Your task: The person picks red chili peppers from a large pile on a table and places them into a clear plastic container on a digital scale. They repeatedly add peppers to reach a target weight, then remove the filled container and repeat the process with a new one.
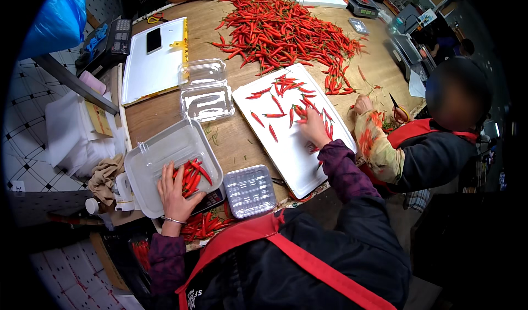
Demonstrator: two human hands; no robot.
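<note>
My left hand (175, 194) rests with spread fingers against a small pile of red chillies (193, 178) in a clear plastic container, which sits in a grey-white tray (138, 161). Whether it grips any of them cannot be told. My right hand (313, 126) is over the white tray (264, 145), its fingers closed on red chillies (300, 112). Loose red chillies (284, 83) lie scattered on that tray around the hand. Between the two trays, near my body, stand nested clear plastic containers (250, 190).
A large heap of red chillies (284, 33) covers the table's far side. An open clear clamshell (206, 99) lies left of centre, beside a white board (142, 70) bearing a phone (154, 40). At right, a co-worker's hand holds scissors (394, 101). More chillies (206, 225) lie by my apron.
</note>
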